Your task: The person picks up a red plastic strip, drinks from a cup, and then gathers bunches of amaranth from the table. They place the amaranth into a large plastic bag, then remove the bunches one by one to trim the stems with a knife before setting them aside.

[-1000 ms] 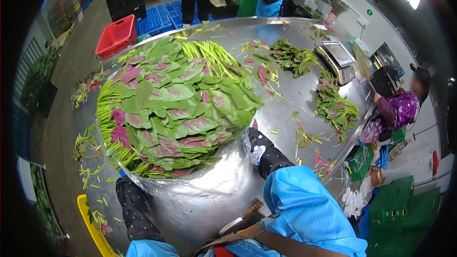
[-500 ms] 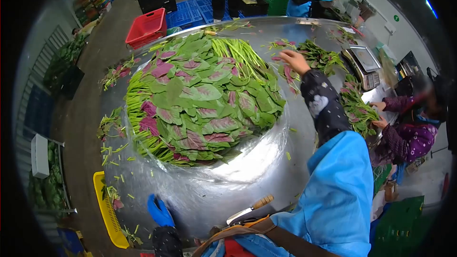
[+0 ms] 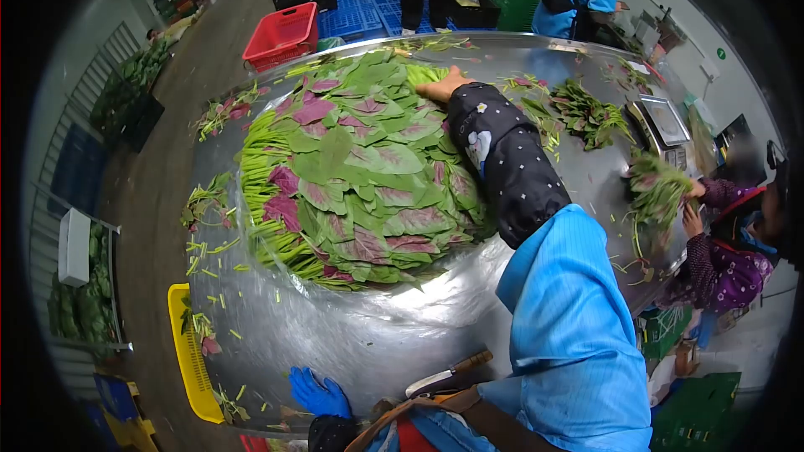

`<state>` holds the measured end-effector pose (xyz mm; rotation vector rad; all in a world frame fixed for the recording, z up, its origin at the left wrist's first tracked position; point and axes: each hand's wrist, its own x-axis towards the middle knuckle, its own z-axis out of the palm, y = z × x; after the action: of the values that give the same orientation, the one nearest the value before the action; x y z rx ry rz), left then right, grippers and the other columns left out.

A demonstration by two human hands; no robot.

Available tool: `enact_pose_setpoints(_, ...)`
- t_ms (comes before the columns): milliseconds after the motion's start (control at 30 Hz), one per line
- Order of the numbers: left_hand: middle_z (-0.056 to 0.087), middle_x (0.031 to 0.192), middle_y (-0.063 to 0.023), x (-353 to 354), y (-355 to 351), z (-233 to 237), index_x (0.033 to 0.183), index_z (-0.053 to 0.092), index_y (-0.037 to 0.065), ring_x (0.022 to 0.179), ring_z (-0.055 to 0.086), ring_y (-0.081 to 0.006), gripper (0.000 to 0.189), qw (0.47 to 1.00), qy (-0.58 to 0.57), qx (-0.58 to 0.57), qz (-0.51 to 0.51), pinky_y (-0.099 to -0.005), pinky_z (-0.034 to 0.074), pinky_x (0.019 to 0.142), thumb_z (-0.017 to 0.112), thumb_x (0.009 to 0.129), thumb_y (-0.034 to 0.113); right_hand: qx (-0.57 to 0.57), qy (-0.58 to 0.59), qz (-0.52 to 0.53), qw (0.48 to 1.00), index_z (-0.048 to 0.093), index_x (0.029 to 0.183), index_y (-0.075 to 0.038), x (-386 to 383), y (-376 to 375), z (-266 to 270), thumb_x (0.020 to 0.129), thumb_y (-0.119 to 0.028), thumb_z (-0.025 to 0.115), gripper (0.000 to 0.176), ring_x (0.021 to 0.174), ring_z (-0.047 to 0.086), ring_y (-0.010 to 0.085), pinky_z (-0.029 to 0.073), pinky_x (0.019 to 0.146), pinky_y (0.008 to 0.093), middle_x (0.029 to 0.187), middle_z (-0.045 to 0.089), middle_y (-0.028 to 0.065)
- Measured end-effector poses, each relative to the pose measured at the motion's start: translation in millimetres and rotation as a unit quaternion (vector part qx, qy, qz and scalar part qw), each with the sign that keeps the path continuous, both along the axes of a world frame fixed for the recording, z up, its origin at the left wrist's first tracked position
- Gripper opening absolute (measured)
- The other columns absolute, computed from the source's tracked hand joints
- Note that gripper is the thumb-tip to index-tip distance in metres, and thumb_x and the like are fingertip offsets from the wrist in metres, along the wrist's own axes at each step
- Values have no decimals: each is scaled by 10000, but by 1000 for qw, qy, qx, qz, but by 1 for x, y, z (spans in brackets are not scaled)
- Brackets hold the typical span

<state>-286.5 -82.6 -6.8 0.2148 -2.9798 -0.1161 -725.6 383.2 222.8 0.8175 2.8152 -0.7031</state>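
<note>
A large round heap of red-and-green amaranth point(image 3: 360, 176) lies on clear plastic film on the metal table point(image 3: 394, 335). At the heap's far right, my right hand point(image 3: 442, 86) is bare, its fingers closed round pale green amaranth stems point(image 3: 425, 74); my sleeve hides part of the heap behind it. My left hand point(image 3: 318, 393), in a blue glove, rests open on the table near the front edge, holding nothing. To its right lies a knife point(image 3: 448, 373) with a wooden handle.
A yellow basket point(image 3: 191, 360) stands at the table's left edge, a red crate point(image 3: 282, 36) beyond the far edge. Loose amaranth point(image 3: 586, 113) and a scale point(image 3: 662, 125) are at the right. A co-worker point(image 3: 724, 243) there handles a bunch point(image 3: 657, 188). Cut stem bits are scattered leftward.
My right hand has moved left from the loose leaves onto the stems of the heap. My left hand has turned, fingers spreading. The co-worker's bunch has been lifted and blurs with motion.
</note>
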Motion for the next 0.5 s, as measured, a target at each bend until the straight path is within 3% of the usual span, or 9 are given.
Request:
enact_pose_setpoints(100, 307, 1438, -215, -3, 5, 13, 1338, 362, 11, 1337, 273, -379, 558, 1000, -16, 10, 5, -527, 206, 1066, 534, 828, 161, -1, -19, -15, 1000, 270, 1364, 64, -5, 19, -5, 622, -616, 667, 1082, 1224, 465, 338, 375, 1002, 369, 1319, 455, 254)
enact_pose_setpoints(267, 311, 1436, -216, -1, 6, 4, 1327, 369, 5, 1334, 281, -383, 543, 1000, -20, 0, 14, -526, 212, 1065, 527, 830, 158, -55, 24, 39, 997, 175, 1369, 138, -24, 46, -41, 500, -711, 741, 1340, 1284, 387, 349, 319, 1060, 389, 1385, 342, 295)
enact_pose_setpoints(367, 315, 1433, -218, -7, 6, 8, 1326, 371, 6, 1328, 291, -387, 532, 1000, -8, -16, 9, -526, 219, 1062, 515, 838, 161, -92, 18, 32, 995, 135, 1373, 153, -18, 29, -28, 440, -736, 758, 1431, 1305, 349, 361, 295, 1079, 397, 1409, 290, 303)
enact_pose_setpoints(433, 305, 1438, -220, -3, 7, 6, 1333, 360, 12, 1334, 278, -391, 539, 1000, -3, -20, 3, -528, 208, 1065, 513, 838, 162, -95, 103, 21, 990, 192, 1376, 125, -21, 24, -40, 420, -723, 771, 1403, 1283, 382, 362, 324, 1058, 400, 1372, 344, 317)
enact_pose_setpoints(500, 281, 1448, -220, -4, 2, -3, 1347, 336, 24, 1350, 244, -397, 563, 1000, 6, -22, -9, -533, 183, 1074, 517, 832, 163, -60, 66, 7, 996, 235, 1378, 100, -40, 25, -55, 474, -678, 773, 1309, 1277, 394, 359, 345, 1039, 396, 1371, 363, 301)
